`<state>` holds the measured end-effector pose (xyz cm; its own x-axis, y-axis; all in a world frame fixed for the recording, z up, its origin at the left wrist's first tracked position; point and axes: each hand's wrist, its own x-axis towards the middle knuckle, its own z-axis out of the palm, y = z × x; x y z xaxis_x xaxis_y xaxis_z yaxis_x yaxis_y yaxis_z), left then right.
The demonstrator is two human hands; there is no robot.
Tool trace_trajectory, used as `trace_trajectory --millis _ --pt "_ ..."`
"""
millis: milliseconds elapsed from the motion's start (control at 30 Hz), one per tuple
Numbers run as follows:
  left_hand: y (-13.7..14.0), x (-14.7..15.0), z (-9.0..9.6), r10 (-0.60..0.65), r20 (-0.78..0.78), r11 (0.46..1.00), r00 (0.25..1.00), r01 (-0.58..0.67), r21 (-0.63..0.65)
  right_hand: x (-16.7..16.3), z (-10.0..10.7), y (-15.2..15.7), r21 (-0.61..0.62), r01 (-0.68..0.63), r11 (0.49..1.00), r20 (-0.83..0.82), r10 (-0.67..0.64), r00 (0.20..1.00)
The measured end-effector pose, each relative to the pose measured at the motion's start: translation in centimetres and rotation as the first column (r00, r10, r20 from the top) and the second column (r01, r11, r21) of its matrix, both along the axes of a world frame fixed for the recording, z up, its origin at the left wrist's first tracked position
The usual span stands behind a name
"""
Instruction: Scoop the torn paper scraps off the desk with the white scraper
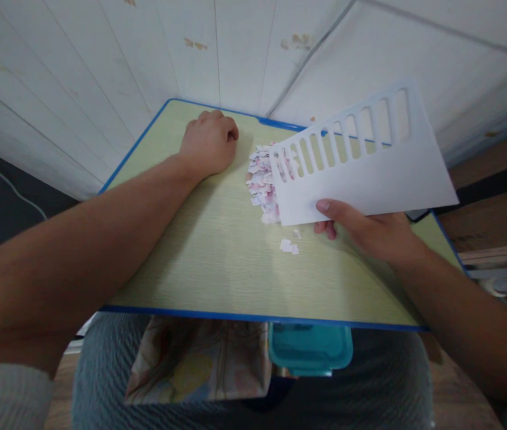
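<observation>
Over the blue-edged table (217,263) slants a thin, white, slotted card (365,185).

Head view | faces forward and steeply down | close above pale-green, blue-edged rectangular tabletop (217,263) | white panelled wall (114,54) at 12 o'clock | blue-grey trousered lap (105,364) at 6 o'clock

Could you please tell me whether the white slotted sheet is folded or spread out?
Spread out: the white slotted sheet, held in the right hand, shows one broad face with no visible fold.
</observation>
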<state>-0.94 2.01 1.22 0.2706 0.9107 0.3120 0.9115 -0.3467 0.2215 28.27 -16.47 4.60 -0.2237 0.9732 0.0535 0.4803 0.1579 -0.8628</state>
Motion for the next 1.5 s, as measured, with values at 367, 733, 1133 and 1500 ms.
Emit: trace_trajectory --millis 367,733,1133,1500 --pt "0.1 0.0 -0.1 -0.008 -0.030 1.000 1.000 0.009 0.014 0.4 0.3 -0.2 -0.063 -0.049 0.997 0.029 0.051 0.998" --pt "0.4 -0.1 -0.5 0.000 0.010 1.000 1.000 0.000 0.018 0.6 1.0 -0.2 -0.111 -0.146 0.983 0.050 0.152 0.987" --pt "0.0 0.0 0.0 0.001 0.040 1.000 0.999 0.000 -0.019 0.6 2.0 -1.4 -0.268 -0.433 0.861 -0.094 0.424 0.901" --pt "0.9 -0.4 -0.5 -0.030 0.029 0.999 0.999 0.029 0.016 1.4 1.4 -1.1 -0.348 -0.444 0.826 -0.204 0.395 0.896"
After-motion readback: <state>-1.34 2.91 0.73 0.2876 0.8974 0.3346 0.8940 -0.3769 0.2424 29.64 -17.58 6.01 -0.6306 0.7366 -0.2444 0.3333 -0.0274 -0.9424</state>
